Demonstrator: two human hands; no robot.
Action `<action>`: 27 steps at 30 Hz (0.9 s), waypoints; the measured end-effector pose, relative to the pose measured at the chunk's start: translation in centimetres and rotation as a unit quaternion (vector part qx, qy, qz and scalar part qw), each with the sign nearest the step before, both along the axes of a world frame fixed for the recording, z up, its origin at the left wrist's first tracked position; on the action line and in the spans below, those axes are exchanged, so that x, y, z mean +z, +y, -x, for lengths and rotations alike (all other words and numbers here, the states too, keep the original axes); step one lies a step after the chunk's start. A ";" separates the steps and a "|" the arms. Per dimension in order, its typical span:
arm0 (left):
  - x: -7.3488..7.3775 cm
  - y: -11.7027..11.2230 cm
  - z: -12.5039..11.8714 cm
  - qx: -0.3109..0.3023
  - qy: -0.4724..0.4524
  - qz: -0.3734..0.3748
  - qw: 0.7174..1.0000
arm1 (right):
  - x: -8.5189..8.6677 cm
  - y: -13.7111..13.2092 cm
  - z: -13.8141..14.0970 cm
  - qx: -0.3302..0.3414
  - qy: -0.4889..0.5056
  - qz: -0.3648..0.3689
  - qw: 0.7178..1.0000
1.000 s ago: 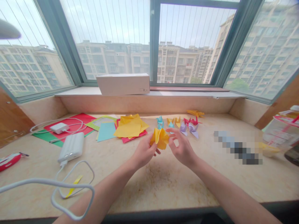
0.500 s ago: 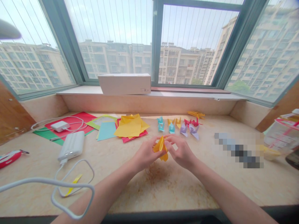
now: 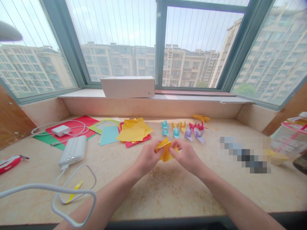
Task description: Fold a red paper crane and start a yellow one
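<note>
A partly folded sheet of yellow origami paper is held between my two hands above the stone-patterned counter. My left hand pinches its left side, thumb toward me. On the other side, the thumb and fingers of my right hand grip the paper's right part. Some of the folds are hidden behind my fingers. Just beyond my hands stand several small folded paper figures: blue ones, yellow ones, red ones and purple ones.
Left of the figures lie stacked yellow sheets and a light blue sheet. A white power bank with a looping cable is at left. A clear plastic cup stands right. A white box sits on the windowsill.
The yellow paper has turned and spread wider between my hands, showing more of a broad face. Both hands have shifted only slightly and keep their grip.
</note>
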State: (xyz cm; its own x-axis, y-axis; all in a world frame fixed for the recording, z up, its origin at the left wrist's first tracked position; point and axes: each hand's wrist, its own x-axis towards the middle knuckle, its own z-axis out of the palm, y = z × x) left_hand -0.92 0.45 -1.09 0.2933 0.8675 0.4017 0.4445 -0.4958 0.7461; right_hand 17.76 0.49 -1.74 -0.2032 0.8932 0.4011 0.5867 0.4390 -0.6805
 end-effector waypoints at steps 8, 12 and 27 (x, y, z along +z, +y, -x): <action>-0.1 0.1 0.0 -0.003 -0.028 0.002 1.000 | -0.3 0.3 -0.1 0.005 0.086 0.060 0.995; -0.1 0.1 -0.1 0.001 -0.059 0.023 0.998 | -0.2 0.2 0.0 0.028 0.119 0.073 0.990; 0.8 0.8 0.1 -0.025 -0.233 0.152 0.960 | 0.2 0.8 -0.3 0.093 0.285 0.115 0.947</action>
